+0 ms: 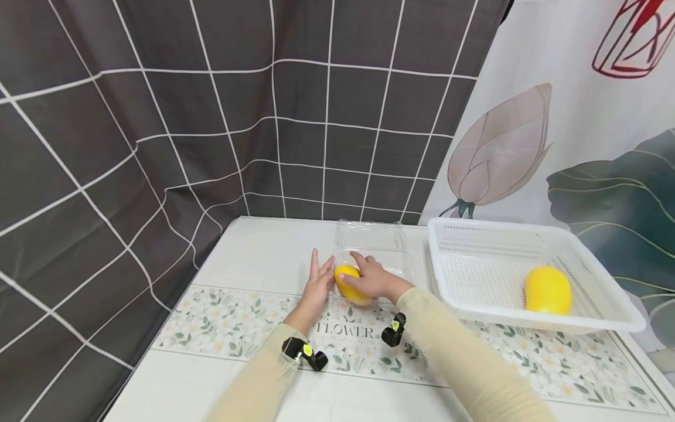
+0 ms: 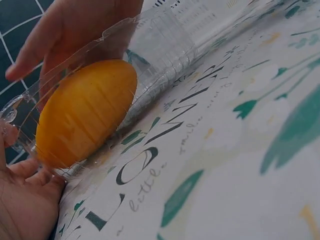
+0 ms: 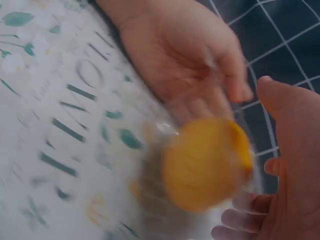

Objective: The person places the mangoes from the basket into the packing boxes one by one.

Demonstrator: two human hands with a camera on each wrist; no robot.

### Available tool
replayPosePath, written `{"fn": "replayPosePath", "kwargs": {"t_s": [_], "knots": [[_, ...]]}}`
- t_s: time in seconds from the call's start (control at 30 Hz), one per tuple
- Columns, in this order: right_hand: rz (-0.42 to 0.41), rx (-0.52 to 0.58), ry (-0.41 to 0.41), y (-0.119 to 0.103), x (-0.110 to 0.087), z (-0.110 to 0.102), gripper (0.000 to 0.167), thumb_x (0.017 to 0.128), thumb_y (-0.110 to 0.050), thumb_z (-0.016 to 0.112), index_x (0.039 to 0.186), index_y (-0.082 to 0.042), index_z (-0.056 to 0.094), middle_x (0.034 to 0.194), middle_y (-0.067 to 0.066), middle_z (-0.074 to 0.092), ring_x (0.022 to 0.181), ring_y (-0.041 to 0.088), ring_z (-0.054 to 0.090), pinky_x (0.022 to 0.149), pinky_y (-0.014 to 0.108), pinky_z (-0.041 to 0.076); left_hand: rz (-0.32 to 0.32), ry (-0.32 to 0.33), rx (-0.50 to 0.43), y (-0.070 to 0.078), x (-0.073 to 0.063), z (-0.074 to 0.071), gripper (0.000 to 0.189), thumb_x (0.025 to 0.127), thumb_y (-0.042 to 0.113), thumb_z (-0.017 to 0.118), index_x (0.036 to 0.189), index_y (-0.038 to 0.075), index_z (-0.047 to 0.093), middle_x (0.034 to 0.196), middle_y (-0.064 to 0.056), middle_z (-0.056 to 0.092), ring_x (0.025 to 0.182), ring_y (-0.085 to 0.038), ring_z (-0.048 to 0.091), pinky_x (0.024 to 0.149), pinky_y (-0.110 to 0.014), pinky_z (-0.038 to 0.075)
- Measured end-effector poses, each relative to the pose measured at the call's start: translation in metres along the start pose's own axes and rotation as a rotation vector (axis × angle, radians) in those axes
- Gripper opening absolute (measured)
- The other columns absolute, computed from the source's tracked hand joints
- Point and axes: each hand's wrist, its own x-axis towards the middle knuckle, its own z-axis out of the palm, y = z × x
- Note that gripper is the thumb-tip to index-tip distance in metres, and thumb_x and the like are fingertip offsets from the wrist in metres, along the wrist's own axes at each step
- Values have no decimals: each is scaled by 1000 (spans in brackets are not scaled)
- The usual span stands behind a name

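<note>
A yellow mango lies in the front left part of a clear plastic clamshell box, whose lid is raised at the back. Through the box's ridged wall the mango shows in the left wrist view. My left hand is at the box's left side, fingers extended and some of them touching its wall. Above and to the right of the mango is my right hand, thumb and fingers spread and not closed round it. The right wrist view is blurred around the mango.
To the right stands a white perforated basket with another mango in it. A floral printed strip crosses the white table. Behind hang a dark grid-patterned curtain and a pale printed one. Both wrists carry small black cameras.
</note>
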Motion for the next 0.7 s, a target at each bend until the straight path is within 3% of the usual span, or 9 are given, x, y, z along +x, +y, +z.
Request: {"fn": "replayPosePath", "kwargs": {"t_s": [0.13,0.27,0.4,0.7], "knots": [[-64,-5,74,1,-5,-29,81,100,-53,51,161,-7,23,155,34,32,141,49,36,113,67,33,0,12,-15,2,1,-1,77,107,11,39,162,30,-11,165,-13,26,149,-28,31,123,-41,26],[-149,-24,180,3,-13,-64,70,100,-43,57,154,-5,36,139,31,49,121,44,56,102,58,49,4,17,-23,2,0,-2,76,107,8,39,163,25,-9,165,-16,25,150,-29,29,122,-42,28],[-198,-39,282,10,-23,-99,55,100,-33,60,144,-3,49,130,26,56,109,39,61,93,52,54,2,30,-43,1,-1,-3,74,106,6,39,164,21,-6,164,-18,26,151,-29,29,122,-43,29],[-89,-92,460,42,-54,-179,51,102,-31,56,142,0,48,133,30,55,114,45,59,98,60,47,-26,39,-21,0,-3,-3,72,107,13,40,164,23,-3,164,-17,27,149,-28,32,122,-41,28]]}}
